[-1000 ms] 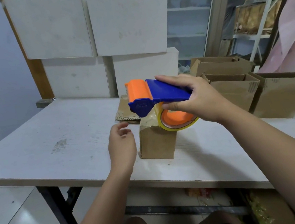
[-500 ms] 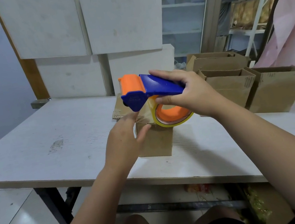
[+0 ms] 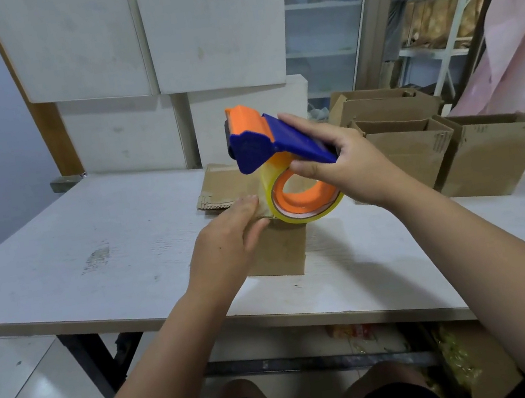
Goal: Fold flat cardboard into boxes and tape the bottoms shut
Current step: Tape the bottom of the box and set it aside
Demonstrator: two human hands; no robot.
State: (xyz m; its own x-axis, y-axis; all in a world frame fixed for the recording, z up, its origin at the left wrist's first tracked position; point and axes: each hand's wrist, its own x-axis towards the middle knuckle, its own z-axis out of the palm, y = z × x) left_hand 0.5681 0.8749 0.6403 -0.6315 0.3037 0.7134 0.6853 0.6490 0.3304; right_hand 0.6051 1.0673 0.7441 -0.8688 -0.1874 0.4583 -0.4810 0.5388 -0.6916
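Note:
A small brown cardboard box (image 3: 280, 251) stands near the front edge of the white table (image 3: 88, 248). My right hand (image 3: 346, 170) grips a blue and orange tape dispenser (image 3: 266, 146) just above the box, with its roll of clear yellowish tape (image 3: 309, 215) hanging low over the box's top. My left hand (image 3: 229, 239) lies with straight fingers on the box's top left edge, pressing the loose tape end down there, thumb against the near side. The box top is mostly hidden by both hands and the roll.
A flat piece of cardboard (image 3: 228, 187) lies behind the box. Several open folded boxes (image 3: 418, 145) stand at the right back of the table. White panels (image 3: 136, 35) lean against the wall behind. My knees show under the table's front edge.
My left hand rose from beside the box to its top left edge and now presses the tape end. The dispenser has tilted and sunk closer to the box.

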